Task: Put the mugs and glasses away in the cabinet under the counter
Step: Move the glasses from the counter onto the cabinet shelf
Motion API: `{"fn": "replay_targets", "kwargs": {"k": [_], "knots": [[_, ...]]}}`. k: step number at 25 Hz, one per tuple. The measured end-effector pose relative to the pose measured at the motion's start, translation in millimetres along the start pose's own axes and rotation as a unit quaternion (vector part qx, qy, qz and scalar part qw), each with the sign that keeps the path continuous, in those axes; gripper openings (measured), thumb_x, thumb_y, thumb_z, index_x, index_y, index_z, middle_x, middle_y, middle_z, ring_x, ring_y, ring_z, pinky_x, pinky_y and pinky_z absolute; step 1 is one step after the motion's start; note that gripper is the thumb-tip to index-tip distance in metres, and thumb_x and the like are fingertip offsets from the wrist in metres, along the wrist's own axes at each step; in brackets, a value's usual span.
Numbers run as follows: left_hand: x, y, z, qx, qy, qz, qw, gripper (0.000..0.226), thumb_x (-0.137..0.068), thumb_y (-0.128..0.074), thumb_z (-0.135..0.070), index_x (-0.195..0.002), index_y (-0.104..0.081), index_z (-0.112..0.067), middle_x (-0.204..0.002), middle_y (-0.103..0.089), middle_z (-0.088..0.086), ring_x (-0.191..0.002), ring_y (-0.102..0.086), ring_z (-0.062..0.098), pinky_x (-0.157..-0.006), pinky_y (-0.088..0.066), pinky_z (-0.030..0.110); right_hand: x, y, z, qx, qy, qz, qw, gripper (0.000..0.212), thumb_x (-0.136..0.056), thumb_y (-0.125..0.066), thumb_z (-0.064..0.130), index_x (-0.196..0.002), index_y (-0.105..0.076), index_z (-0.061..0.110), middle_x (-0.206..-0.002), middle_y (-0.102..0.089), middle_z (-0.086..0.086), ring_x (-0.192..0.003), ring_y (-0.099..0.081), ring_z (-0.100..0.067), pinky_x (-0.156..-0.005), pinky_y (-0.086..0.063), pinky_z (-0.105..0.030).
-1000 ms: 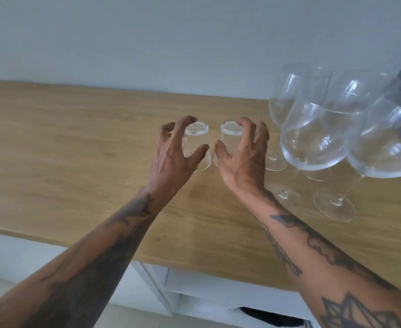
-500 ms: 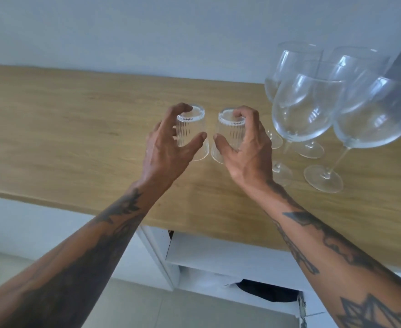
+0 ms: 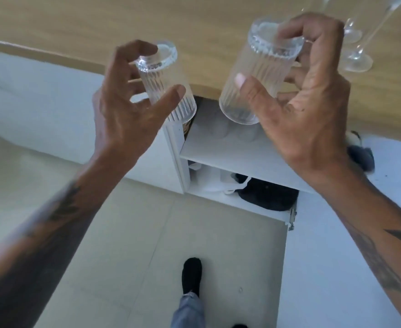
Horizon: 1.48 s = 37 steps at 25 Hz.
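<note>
Left hand (image 3: 123, 112) and right hand (image 3: 303, 114): one inverted glass each.
Fingers and thumb curled round left glass (image 3: 168, 93), frame centre-left, and right glass (image 3: 258, 76), upper centre-right; both off the counter (image 3: 88, 22), above open cabinet shelf (image 3: 227, 147).

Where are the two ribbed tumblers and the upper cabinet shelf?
Left ribbed tumbler (image 3: 161, 79): head view, on its ribbed wall below the thick base.
Right ribbed tumbler (image 3: 263, 67): head view, on its ribbed wall.
Upper cabinet shelf (image 3: 230, 147): head view, on its bare white board.
</note>
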<state>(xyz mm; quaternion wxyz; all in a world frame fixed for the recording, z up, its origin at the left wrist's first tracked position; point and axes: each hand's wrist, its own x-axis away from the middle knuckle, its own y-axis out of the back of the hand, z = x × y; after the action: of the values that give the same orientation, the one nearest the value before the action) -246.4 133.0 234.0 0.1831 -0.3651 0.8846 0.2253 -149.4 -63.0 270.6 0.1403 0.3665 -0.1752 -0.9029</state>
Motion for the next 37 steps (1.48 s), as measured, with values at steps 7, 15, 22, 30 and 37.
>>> {"fn": "replay_targets", "kwargs": {"k": [7,15,22,30,37], "knots": [[70,-43,80,0.017,0.064,0.043,0.997,0.051,-0.079,-0.086,-0.028,-0.12,-0.056,-0.025,-0.12,-0.066,-0.012,-0.103,-0.071,0.009,-0.079,-0.063,0.028,87,-37,-69,0.022,-0.081,0.046,0.995,0.051,-0.086,-0.074,0.03,-0.123,-0.043,0.012,-0.125,-0.057,0.007,-0.104,-0.066,-0.022,-0.074,-0.058,-0.046],[54,-154,178,-0.062,0.049,0.098,0.992,0.047,-0.081,-0.082,-0.031,-0.113,-0.053,-0.013,-0.119,-0.068,-0.003,-0.098,-0.068,0.023,-0.083,-0.059,0.044,95,-95,-213,0.059,-0.185,-0.006,0.981,0.052,-0.079,-0.077,0.019,-0.116,-0.045,0.002,-0.113,-0.054,0.004,-0.107,-0.059,-0.022,-0.089,-0.053,-0.047],[34,-203,241,-0.116,0.028,0.086,0.989,0.048,-0.078,-0.084,-0.025,-0.11,-0.054,-0.006,-0.108,-0.068,0.001,-0.093,-0.065,0.016,-0.074,-0.059,0.029,82,-130,-283,0.099,-0.219,0.0,0.971,0.048,-0.077,-0.076,0.016,-0.113,-0.047,0.002,-0.107,-0.061,-0.006,-0.097,-0.058,-0.028,-0.08,-0.05,-0.039],[30,-213,264,-0.11,0.031,0.12,0.986,0.049,-0.079,-0.083,-0.019,-0.117,-0.056,-0.004,-0.117,-0.067,0.005,-0.104,-0.065,0.024,-0.081,-0.061,0.045,85,-144,-310,0.135,-0.206,0.016,0.969,0.049,-0.077,-0.077,0.018,-0.114,-0.049,0.003,-0.111,-0.062,-0.006,-0.099,-0.058,-0.031,-0.075,-0.037,-0.023],[35,-195,247,-0.165,0.026,0.144,0.975,0.06,-0.081,-0.081,-0.021,-0.133,-0.051,-0.021,-0.131,-0.058,0.003,-0.107,-0.057,0.019,-0.072,-0.052,0.028,81,-136,-292,0.12,-0.212,0.034,0.969,0.058,-0.078,-0.077,0.014,-0.127,-0.048,0.004,-0.126,-0.054,-0.015,-0.115,-0.053,-0.028,-0.088,-0.036,-0.017]]}}
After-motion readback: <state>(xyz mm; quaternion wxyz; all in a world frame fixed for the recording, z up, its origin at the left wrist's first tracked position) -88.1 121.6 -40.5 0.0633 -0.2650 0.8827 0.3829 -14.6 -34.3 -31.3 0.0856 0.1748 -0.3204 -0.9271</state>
